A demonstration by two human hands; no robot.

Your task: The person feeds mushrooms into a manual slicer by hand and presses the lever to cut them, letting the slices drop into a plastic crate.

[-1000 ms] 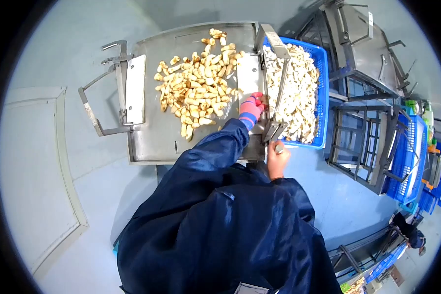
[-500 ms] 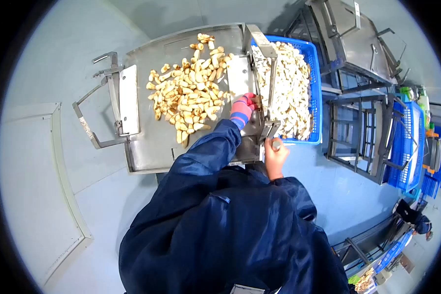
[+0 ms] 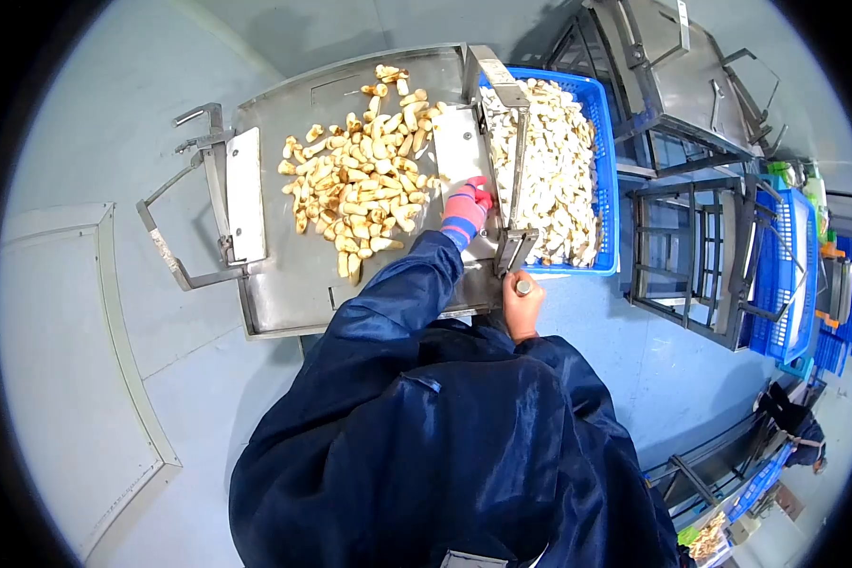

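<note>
No legible text anywhere.

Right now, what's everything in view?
Table: one, grey, centre
Basket: one, blue, right of table
Whole mushrooms: many, cream, on table
Slices: many, pale, in basket
Boards: two, white, table's left and right
Brackets: two, grey, beside boards
Stands: several, grey, right
More baskets: uncounted, blue, far right
Panel: one, pale, left
Person: one, dark-clothed, lower right
Garment: one, navy, bottom centre
Left fingers: one hand, pink-gloved, at right board
Right fingers: one hand, bare, around handle
</note>
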